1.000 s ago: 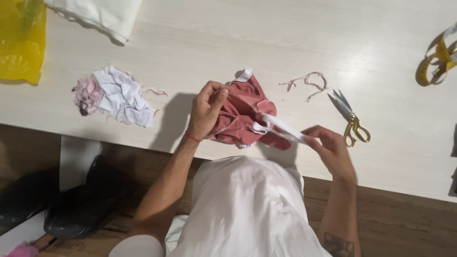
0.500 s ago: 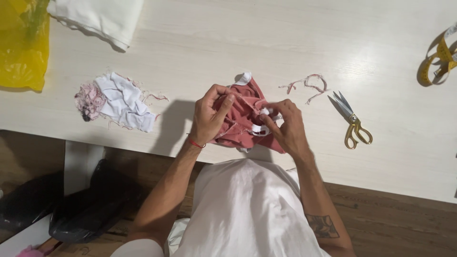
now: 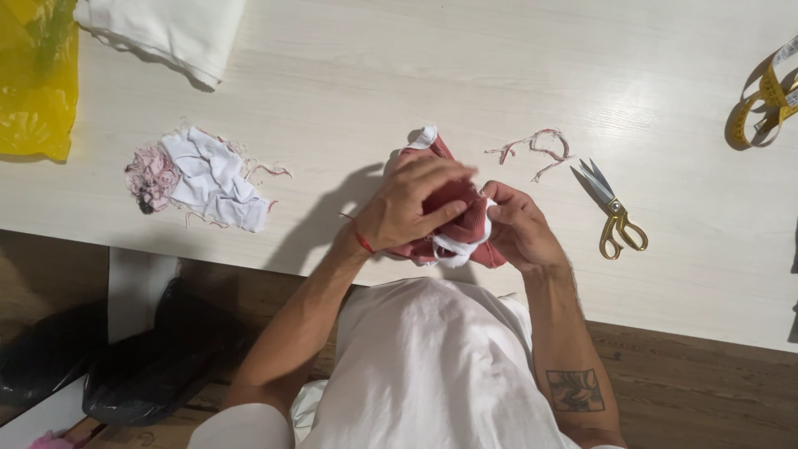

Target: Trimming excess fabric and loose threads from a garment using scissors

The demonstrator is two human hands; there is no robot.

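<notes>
Head view: left hand (image 3: 413,202) and right hand (image 3: 517,226) fingers clenched around bunched red cloth (image 3: 455,218) with white strip (image 3: 453,247), pressed between both palms above surface (image 3: 349,91); scissors (image 3: 613,209) right of right fingers.

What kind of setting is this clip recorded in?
Most likely a sewing or tailoring worktable. On the pale wooden table lie gold-handled scissors, a yellow measuring tape and a heap of fabric scraps, while both hands bunch a pink cloth piece.
</notes>
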